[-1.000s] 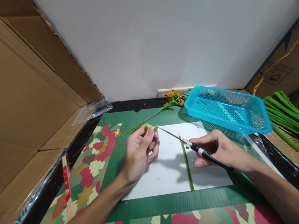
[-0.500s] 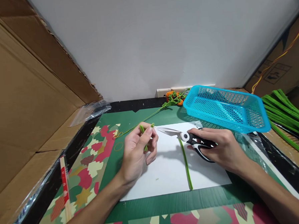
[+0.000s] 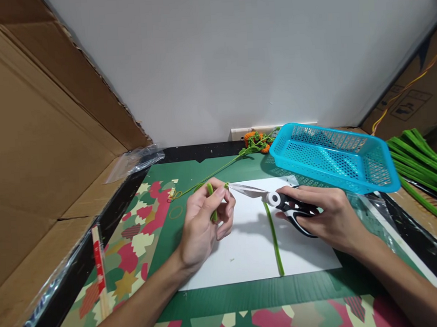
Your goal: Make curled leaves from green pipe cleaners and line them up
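Scissors, metal blades, fuzzy green strip

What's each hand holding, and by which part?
Right hand: scissors, by the handles. Left hand: green fuzzy strip, pinched just behind the tip nearest the scissors.

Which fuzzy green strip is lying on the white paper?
The lone strip running from near the scissors toward the viewer. Of the others, one piece is pinched in the left hand; the bunch lies right of the blue basket.
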Demonstrator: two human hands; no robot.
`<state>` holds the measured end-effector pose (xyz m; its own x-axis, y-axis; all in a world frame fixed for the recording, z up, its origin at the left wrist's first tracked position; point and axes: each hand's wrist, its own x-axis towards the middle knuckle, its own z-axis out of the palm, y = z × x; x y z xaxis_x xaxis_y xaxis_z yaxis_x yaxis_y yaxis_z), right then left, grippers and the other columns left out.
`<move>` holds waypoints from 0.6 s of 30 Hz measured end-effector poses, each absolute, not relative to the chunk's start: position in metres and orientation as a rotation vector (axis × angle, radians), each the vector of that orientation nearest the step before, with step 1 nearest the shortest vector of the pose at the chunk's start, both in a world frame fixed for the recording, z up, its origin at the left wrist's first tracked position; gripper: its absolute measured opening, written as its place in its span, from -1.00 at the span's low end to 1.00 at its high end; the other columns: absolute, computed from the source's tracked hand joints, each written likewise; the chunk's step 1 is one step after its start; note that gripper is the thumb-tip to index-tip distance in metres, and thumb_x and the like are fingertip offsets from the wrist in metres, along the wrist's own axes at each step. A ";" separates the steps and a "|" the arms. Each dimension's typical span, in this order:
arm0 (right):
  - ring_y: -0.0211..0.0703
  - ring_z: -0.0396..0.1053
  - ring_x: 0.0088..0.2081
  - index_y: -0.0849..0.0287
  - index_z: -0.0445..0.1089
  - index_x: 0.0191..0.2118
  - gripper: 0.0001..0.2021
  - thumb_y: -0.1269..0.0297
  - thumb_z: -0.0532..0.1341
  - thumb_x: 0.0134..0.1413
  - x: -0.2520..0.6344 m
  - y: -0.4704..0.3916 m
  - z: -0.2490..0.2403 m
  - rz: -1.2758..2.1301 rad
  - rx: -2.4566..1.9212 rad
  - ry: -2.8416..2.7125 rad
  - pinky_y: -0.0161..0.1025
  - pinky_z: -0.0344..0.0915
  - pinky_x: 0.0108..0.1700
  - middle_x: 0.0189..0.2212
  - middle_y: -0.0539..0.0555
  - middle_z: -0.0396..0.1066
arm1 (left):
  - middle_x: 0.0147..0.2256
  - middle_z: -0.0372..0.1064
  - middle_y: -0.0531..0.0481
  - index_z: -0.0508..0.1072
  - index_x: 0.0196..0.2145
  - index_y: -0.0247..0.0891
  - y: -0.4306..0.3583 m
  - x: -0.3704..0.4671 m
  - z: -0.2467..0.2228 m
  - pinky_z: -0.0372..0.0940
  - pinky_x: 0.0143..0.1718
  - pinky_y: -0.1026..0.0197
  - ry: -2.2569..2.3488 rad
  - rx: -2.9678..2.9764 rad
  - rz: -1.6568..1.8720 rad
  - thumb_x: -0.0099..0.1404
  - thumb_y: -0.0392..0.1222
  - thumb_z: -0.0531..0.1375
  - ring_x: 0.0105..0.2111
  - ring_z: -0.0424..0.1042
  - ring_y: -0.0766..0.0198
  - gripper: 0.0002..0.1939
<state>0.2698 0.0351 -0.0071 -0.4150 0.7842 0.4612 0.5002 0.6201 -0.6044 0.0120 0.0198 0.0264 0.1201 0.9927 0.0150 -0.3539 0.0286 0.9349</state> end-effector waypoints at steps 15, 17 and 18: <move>-0.25 0.36 -0.45 0.06 0.56 0.10 -0.63 0.47 0.30 0.20 0.274 0.034 -0.012 0.462 -1.018 -2.099 -0.31 0.25 -0.38 -0.33 -0.02 0.55 | -0.57 0.19 0.20 0.27 -0.38 -0.19 0.019 0.011 0.028 0.01 -0.70 0.46 0.794 0.891 1.203 0.49 -0.17 0.13 -0.74 0.00 0.50 -0.75; -0.25 0.38 -0.44 0.06 0.56 0.10 -0.63 0.47 0.30 0.20 0.274 0.034 -0.012 0.463 -1.013 -2.091 -0.31 0.26 -0.38 -0.32 -0.02 0.56 | -0.56 0.19 0.20 0.27 -0.38 -0.19 0.019 0.011 0.028 0.01 -0.70 0.46 0.799 0.891 1.200 0.49 -0.17 0.13 -0.74 0.00 0.50 -0.76; -0.24 0.39 -0.43 0.06 0.56 0.09 -0.64 0.46 0.30 0.21 0.274 0.034 -0.011 0.465 -1.014 -2.091 -0.31 0.27 -0.37 -0.32 -0.01 0.57 | -0.56 0.19 0.20 0.27 -0.38 -0.19 0.019 0.011 0.028 0.01 -0.70 0.46 0.801 0.893 1.198 0.49 -0.17 0.13 -0.74 0.00 0.50 -0.76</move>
